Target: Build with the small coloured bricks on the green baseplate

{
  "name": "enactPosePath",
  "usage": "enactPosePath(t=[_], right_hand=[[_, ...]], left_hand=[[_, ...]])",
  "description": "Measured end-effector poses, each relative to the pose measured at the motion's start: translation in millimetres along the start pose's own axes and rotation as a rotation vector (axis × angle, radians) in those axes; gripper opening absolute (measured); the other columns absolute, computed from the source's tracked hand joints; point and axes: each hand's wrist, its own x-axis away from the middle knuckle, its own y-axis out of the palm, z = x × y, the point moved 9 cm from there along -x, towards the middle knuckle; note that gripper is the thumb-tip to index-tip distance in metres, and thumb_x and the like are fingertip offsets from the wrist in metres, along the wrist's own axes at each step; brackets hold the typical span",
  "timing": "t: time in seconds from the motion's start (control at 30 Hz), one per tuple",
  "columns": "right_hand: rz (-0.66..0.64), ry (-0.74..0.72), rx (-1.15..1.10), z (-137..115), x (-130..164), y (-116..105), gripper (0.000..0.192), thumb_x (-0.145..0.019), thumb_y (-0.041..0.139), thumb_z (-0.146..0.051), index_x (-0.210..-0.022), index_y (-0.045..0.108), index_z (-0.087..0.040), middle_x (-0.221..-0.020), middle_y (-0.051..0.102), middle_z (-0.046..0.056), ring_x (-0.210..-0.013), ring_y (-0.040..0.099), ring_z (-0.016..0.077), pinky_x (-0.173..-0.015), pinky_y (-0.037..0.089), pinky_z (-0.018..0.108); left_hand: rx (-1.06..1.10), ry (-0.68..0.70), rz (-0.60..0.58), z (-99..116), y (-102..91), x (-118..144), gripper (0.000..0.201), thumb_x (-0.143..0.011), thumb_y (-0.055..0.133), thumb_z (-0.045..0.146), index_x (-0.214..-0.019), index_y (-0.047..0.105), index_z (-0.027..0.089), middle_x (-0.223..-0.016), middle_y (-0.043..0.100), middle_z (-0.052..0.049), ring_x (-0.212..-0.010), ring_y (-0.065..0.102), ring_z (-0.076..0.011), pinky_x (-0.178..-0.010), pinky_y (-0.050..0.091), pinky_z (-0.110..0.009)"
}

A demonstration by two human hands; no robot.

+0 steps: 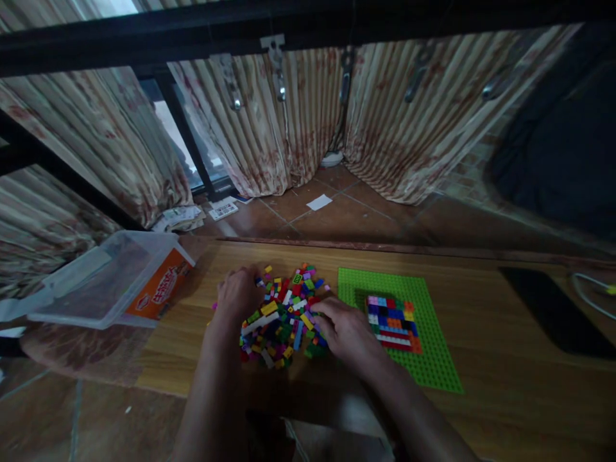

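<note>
A pile of several small coloured bricks (283, 311) lies on the wooden table (481, 333). My left hand (237, 294) rests palm down on the pile's left edge, fingers spread over the bricks. My right hand (344, 330) lies on the pile's right side, its fingertips among the bricks; whether a brick is pinched is hidden. Right of the pile lies a green baseplate (385, 285), and a flat multicoloured block of joined bricks (393, 323) sits on it, just beside my right hand.
A clear plastic tub with an orange label (115, 279) lies tipped at the table's left end. A dark flat object (553, 308) and a white cable (590, 292) are at the right. Behind the table are floor tiles, papers and striped curtains (269, 128).
</note>
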Motion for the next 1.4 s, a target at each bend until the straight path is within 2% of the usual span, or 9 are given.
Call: enactPosePath(t=[0.17,0.33,0.57,0.67,0.77,0.9,1.0,1.17,1.4], right_hand=[[-0.011,0.017,-0.004,-1.4,-0.7,-0.3,0.017,-0.092,0.052,-0.018,-0.100,0.066,-0.023,-0.099,0.068,0.004,-0.093,0.064,0.0170,-0.082,0.048,0.029],[0.006,0.010,-0.011,-4.3,-0.6,-2.6,0.018,-0.092,0.052,-0.016,-0.102,0.066,-0.022,-0.101,0.068,0.004,-0.094,0.064,0.0171,-0.084,0.048,0.029],[0.046,0.043,-0.049,-1.6,-0.2,-5.3,0.019,-0.092,0.051,-0.018,-0.100,0.068,-0.021,-0.101,0.069,0.006,-0.095,0.065,0.0194,-0.085,0.049,0.032],[0.150,0.131,-0.246,7.0,1.1,-13.9,0.021,-0.094,0.050,-0.025,-0.104,0.068,-0.021,-0.103,0.071,0.006,-0.095,0.066,0.0200,-0.085,0.050,0.034],[0.207,0.265,-0.548,19.9,2.8,-13.9,0.028,-0.093,0.053,-0.039,-0.109,0.067,-0.021,-0.099,0.073,0.006,-0.090,0.068,0.0196,-0.079,0.052,0.031],[0.220,0.355,-0.867,26.0,1.4,-6.6,0.036,-0.084,0.063,-0.049,-0.105,0.068,-0.020,-0.096,0.073,0.005,-0.091,0.068,0.0205,-0.078,0.053,0.031],[0.235,0.359,-0.959,25.6,-0.7,-5.9,0.032,-0.080,0.068,-0.049,-0.094,0.070,-0.019,-0.088,0.073,0.004,-0.083,0.068,0.0187,-0.074,0.053,0.029],[0.308,0.261,-0.817,22.3,0.0,-18.8,0.021,-0.082,0.069,-0.040,-0.086,0.071,-0.019,-0.080,0.071,0.001,-0.073,0.063,0.0148,-0.068,0.049,0.025],[0.302,0.133,-0.633,12.1,3.0,-29.6,0.017,-0.089,0.060,-0.034,-0.094,0.070,-0.021,-0.087,0.072,0.001,-0.079,0.065,0.0149,-0.072,0.048,0.026]], left_hand=[[-0.034,-0.016,0.019,0.9,-2.1,0.4,0.028,-0.079,0.057,0.029,-0.105,0.064,0.020,-0.105,0.070,-0.013,-0.106,0.060,-0.0327,-0.087,0.044,-0.042],[0.081,-0.022,0.066,-0.5,-11.6,0.2,0.018,-0.079,0.059,0.027,-0.094,0.066,0.021,-0.092,0.073,-0.008,-0.089,0.066,-0.0253,-0.076,0.044,-0.033],[0.761,0.055,0.039,7.0,-10.3,10.7,0.017,-0.076,0.064,0.025,-0.089,0.067,0.015,-0.079,0.070,-0.003,-0.071,0.062,-0.0161,-0.066,0.046,-0.025],[1.148,0.127,-0.139,33.4,0.9,23.5,0.024,-0.073,0.071,0.031,-0.091,0.067,0.015,-0.078,0.069,-0.001,-0.066,0.059,-0.0134,-0.064,0.046,-0.024],[1.293,0.212,-0.254,60.9,5.5,34.8,0.029,-0.071,0.075,0.028,-0.095,0.069,0.013,-0.088,0.071,-0.004,-0.073,0.060,-0.0133,-0.070,0.047,-0.024],[1.329,0.265,-0.291,80.1,7.2,40.5,0.029,-0.073,0.075,0.025,-0.098,0.070,0.013,-0.090,0.071,-0.004,-0.077,0.061,-0.0138,-0.076,0.047,-0.025],[1.306,0.308,-0.318,89.5,8.2,44.3,0.022,-0.075,0.073,0.023,-0.093,0.069,0.013,-0.087,0.070,-0.003,-0.077,0.060,-0.0135,-0.076,0.047,-0.024],[1.291,0.358,-0.359,97.7,11.1,50.5,0.023,-0.076,0.074,0.029,-0.092,0.069,0.013,-0.082,0.068,-0.002,-0.075,0.059,-0.0135,-0.072,0.046,-0.024],[1.316,0.447,-0.350,103.8,3.9,54.4,0.022,-0.080,0.073,0.032,-0.084,0.066,0.011,-0.075,0.065,-0.002,-0.070,0.057,-0.0114,-0.068,0.045,-0.023]])
